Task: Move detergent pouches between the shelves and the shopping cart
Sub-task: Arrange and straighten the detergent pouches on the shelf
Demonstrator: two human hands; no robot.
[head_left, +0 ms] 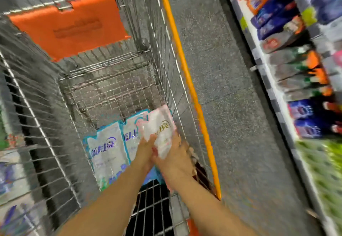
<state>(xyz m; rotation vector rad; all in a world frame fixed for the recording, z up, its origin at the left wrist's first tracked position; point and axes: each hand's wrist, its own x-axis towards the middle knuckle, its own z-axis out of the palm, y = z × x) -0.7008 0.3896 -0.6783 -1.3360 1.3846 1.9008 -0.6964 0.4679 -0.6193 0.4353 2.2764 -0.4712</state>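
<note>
Both my hands reach down into the wire shopping cart [114, 87]. Between them is a white and pink detergent pouch [160, 124], low against the cart's right wall. My left hand [146, 152] holds the pouch's left lower edge, and my right hand [174, 158] grips its right lower part. Two white and blue detergent pouches lie flat on the cart floor: one [106, 152] at the left, another [132, 134] beside it, partly under the pink pouch. The picture is blurred by motion.
The cart has an orange rail [187, 73] along its right side and an orange flap [70, 25] at the far end. A shelf [273, 80] packed with detergent pouches and bottles runs along the right. Grey floor lies between cart and shelf. More goods show at the left edge.
</note>
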